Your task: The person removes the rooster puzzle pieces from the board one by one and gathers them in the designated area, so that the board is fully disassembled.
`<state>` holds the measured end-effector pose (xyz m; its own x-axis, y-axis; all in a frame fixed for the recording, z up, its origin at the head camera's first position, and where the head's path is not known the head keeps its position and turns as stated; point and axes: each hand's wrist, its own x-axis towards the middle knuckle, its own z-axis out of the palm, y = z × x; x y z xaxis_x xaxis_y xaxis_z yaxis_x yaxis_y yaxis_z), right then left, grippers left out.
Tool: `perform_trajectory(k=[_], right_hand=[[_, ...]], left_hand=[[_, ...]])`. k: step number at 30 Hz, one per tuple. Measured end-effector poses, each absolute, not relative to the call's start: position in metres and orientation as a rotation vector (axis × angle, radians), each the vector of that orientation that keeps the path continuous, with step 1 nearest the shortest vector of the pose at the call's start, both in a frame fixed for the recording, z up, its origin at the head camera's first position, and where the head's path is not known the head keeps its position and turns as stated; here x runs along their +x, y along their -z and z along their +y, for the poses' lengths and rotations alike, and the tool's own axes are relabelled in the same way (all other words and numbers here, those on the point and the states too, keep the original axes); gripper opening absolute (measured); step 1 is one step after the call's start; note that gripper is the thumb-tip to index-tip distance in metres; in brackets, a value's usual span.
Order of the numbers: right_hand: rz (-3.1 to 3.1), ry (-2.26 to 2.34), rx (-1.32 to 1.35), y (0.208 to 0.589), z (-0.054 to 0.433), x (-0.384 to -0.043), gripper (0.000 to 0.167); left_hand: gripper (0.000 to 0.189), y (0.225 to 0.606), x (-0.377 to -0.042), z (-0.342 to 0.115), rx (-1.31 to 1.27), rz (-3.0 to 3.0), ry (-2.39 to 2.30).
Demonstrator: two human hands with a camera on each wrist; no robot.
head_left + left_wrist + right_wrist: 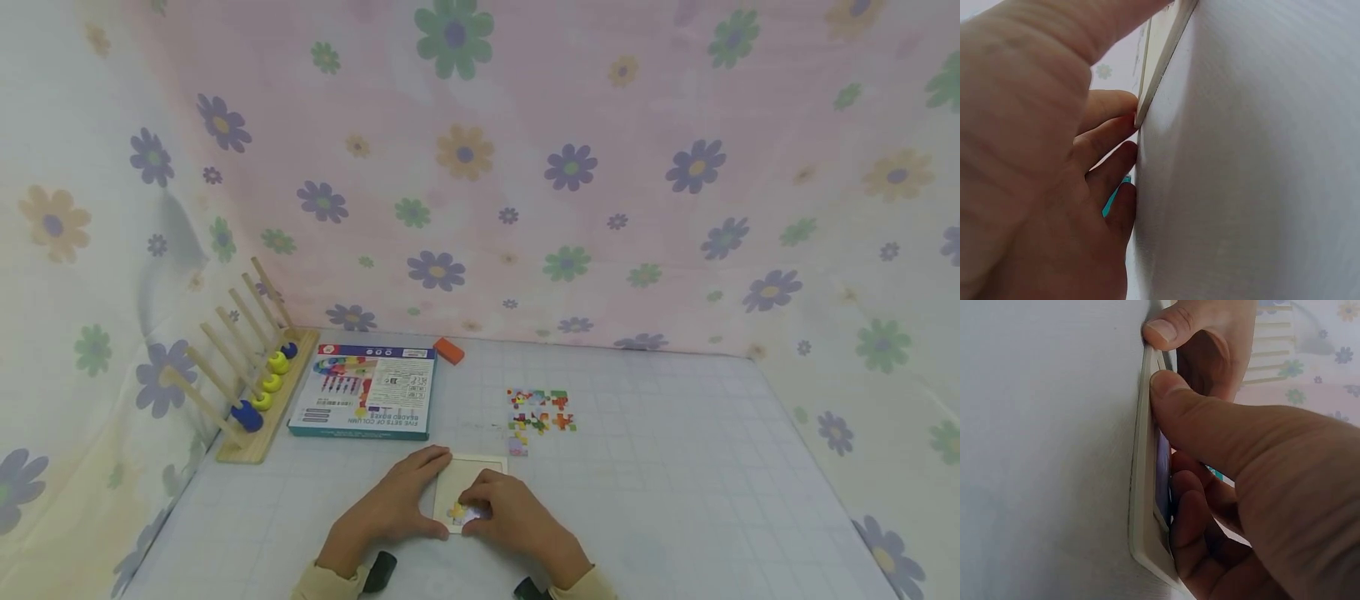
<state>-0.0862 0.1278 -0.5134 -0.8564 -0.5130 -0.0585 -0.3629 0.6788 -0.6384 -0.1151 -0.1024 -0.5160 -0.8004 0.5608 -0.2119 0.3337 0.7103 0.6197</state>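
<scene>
A shallow wooden puzzle tray [450, 482] lies on the table between both hands. My left hand [401, 500] spans its left side, the thumb at the near corner and fingertips at the far corner. In the left wrist view those fingers [1113, 134] rest along the tray's edge. My right hand [510, 512] curls over the tray's near part, thumb and fingers pinching a purple jigsaw piece [1163, 472] low against it. A yellow jigsaw piece [455, 512] shows inside the tray just left of these fingertips. The right fingers partly hide what lies beneath them.
Several loose jigsaw pieces [538, 410] lie beyond the tray to the right. A flat toy box [363, 392] and an orange block [448, 351] stand farther back. At the left, a wooden peg rack [281, 417] holds blue and yellow beads. Flowered cloth [517, 225] hangs behind the table.
</scene>
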Motion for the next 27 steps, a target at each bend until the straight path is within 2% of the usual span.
perform_trajectory(k=[27], right_hand=[[2.637,0.825,-0.781,0.504,0.127,-0.086,0.027]], left_hand=[[0.106,0.516,-0.115,-0.104,0.694,2.522,-0.826]])
